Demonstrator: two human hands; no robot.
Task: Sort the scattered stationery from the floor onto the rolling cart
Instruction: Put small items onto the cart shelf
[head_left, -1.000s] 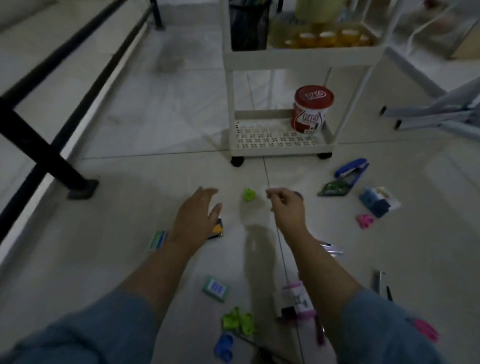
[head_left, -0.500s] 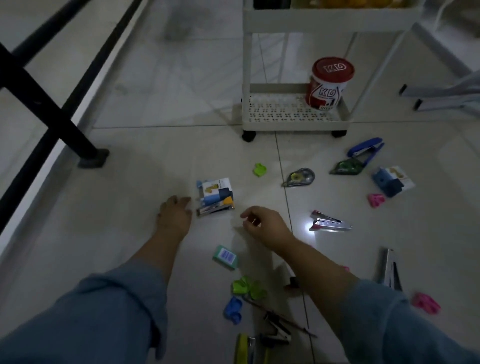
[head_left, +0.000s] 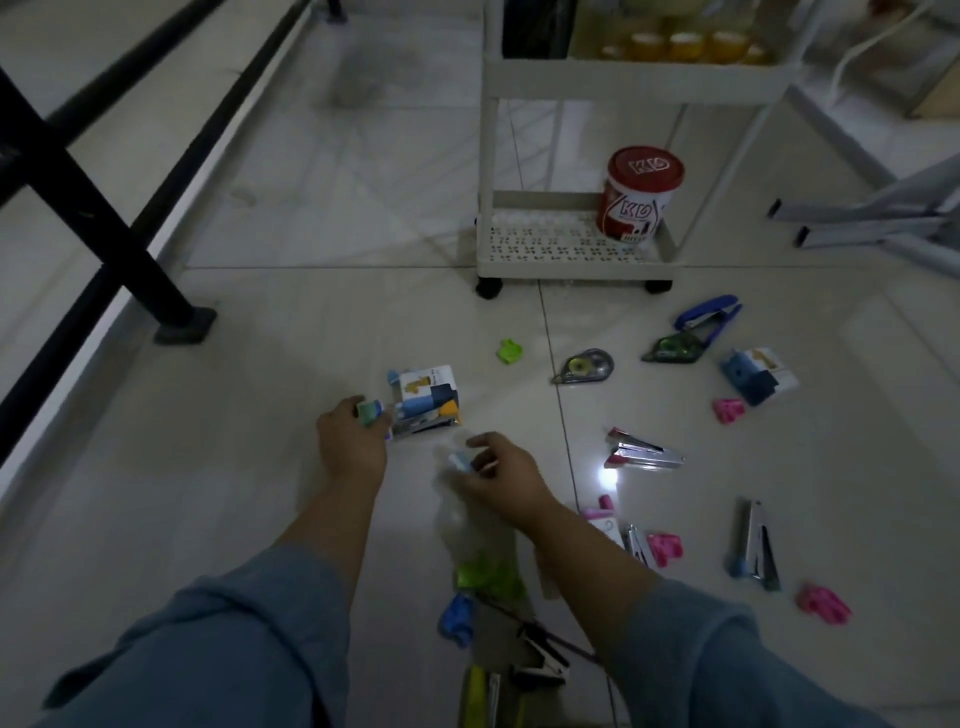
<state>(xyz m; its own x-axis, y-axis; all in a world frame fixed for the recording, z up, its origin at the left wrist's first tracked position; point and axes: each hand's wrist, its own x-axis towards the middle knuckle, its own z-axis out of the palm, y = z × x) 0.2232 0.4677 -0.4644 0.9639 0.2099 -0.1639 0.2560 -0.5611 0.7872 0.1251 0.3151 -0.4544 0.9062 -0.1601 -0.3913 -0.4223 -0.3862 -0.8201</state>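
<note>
Stationery lies scattered on the tiled floor in front of the white rolling cart (head_left: 571, 267). My left hand (head_left: 353, 447) grips a small teal box (head_left: 370, 413), right beside a blue-and-white carton (head_left: 426, 397) lying on the floor. My right hand (head_left: 501, 470) pinches a small blue-white item (head_left: 461, 460) just above the floor. Further right lie a green clip (head_left: 510, 352), a grey correction tape (head_left: 584, 366), a blue stapler (head_left: 709, 312) and a pink-and-silver stapler (head_left: 644, 452).
A red tub (head_left: 641, 197) stands on the cart's bottom shelf. A black frame foot (head_left: 182, 322) is at the left, grey folded legs (head_left: 872, 223) at the right. Green clips (head_left: 488, 574), a blue clip (head_left: 457, 613), pink clips (head_left: 823, 603) and a silver stapler (head_left: 758, 540) lie near me.
Both hands came back towards me. My left hand took up the teal box; the small green box left the floor as my right hand closed on an item.
</note>
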